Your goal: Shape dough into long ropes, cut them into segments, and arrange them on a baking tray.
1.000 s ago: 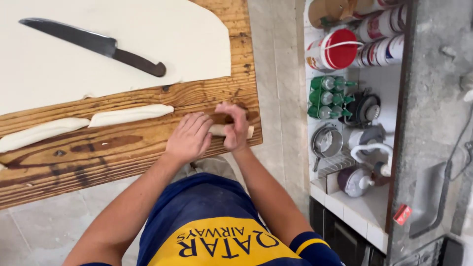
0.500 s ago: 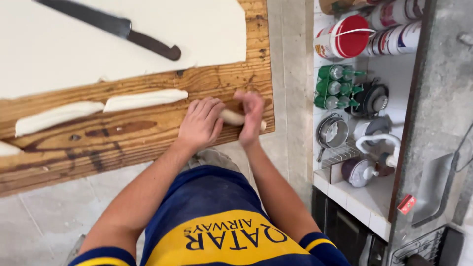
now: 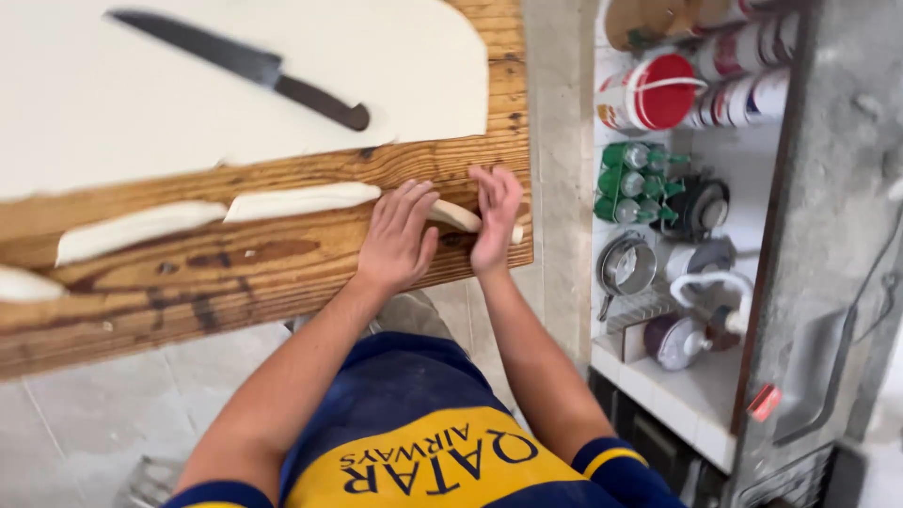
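Both hands press flat on one short piece of pale dough [image 3: 453, 215] at the near right corner of a wooden table [image 3: 235, 273]. My left hand [image 3: 397, 237] covers its left end, fingers spread. My right hand [image 3: 495, 213] lies over its right end, palm down. Two longer dough strips [image 3: 299, 200] [image 3: 139, 230] lie in a row to the left, and the end of a third [image 3: 23, 284] shows at the frame's left edge. Beyond them a large rolled-out dough sheet [image 3: 141, 113] covers the table, with a black-handled knife [image 3: 240, 64] lying on it.
Right of the table stands a white shelf [image 3: 687, 395] with a red-lidded tub [image 3: 649, 94], cans, green bottles [image 3: 635, 183], a small strainer [image 3: 625, 268] and other kitchen gear. A grey concrete wall edge [image 3: 837, 188] flanks it. Pale floor tiles [image 3: 103, 414] show under the table.
Both hands have slid over the dough piece, fingers now stretched flatter and further forward. The view has shifted, so the table sits lower and more to the right in the picture.
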